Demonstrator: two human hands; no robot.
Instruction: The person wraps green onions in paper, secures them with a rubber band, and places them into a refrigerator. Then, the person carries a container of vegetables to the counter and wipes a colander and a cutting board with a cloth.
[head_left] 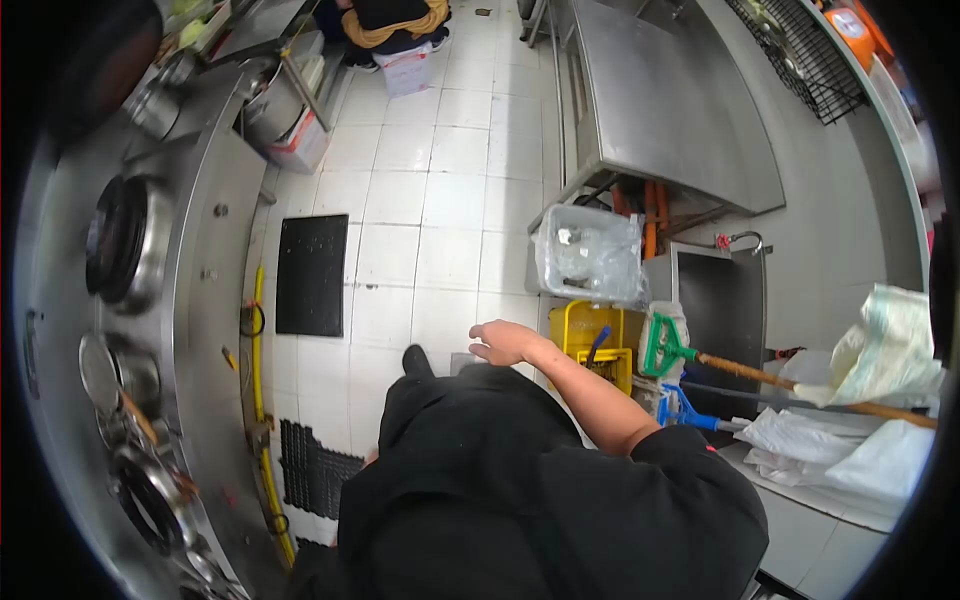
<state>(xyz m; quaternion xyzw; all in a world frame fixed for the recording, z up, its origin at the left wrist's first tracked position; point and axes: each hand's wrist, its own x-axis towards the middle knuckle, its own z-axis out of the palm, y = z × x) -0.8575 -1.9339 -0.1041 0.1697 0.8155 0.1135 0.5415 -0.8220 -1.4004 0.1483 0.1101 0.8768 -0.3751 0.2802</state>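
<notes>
My right hand [503,342] hangs over the white tiled floor in front of my dark clothes, fingers loosely stretched and apart, with nothing in them. Nearest to it on the right stand a yellow mop bucket [578,330] and a bin lined with a clear plastic bag [590,255]. Below the hand, one dark shoe [416,361] shows on the floor. My left hand is hidden beside my body; only a sliver of skin shows there.
A steel stove counter [215,215] with pots runs along the left, a yellow hose [259,370] below it. Black mats [311,275] lie on the floor. A steel table [670,95] and green mop head [663,345] are right. Another person [395,25] is far ahead.
</notes>
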